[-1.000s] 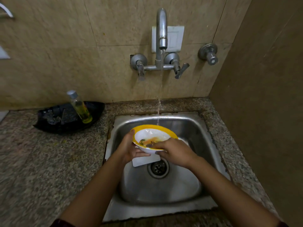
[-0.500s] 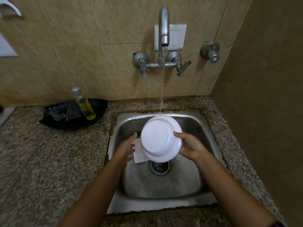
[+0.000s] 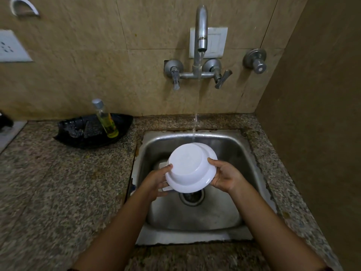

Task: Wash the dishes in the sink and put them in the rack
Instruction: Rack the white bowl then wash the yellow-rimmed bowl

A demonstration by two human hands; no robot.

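A white bowl [image 3: 190, 169] is held upside down over the steel sink [image 3: 195, 216], its plain underside toward me. My left hand [image 3: 156, 180] grips its left rim and my right hand [image 3: 224, 177] grips its right rim. Water from the tap [image 3: 201, 36] runs in a thin stream and lands on the bowl's far edge. A white flat item [image 3: 163, 165] lies in the sink behind the bowl, mostly hidden. The drain [image 3: 192, 197] shows just below the bowl.
A black tray [image 3: 91, 132] on the granite counter [image 3: 58, 192] at the left holds a yellow liquid bottle [image 3: 106, 122] and dark scrubbers. A side wall stands close on the right. A wall socket [image 3: 11, 46] is at the far left.
The bowl, held upright with food residue showing a second ago, has been turned upside down. My left hand, open beside it half a second ago, now holds its left rim.
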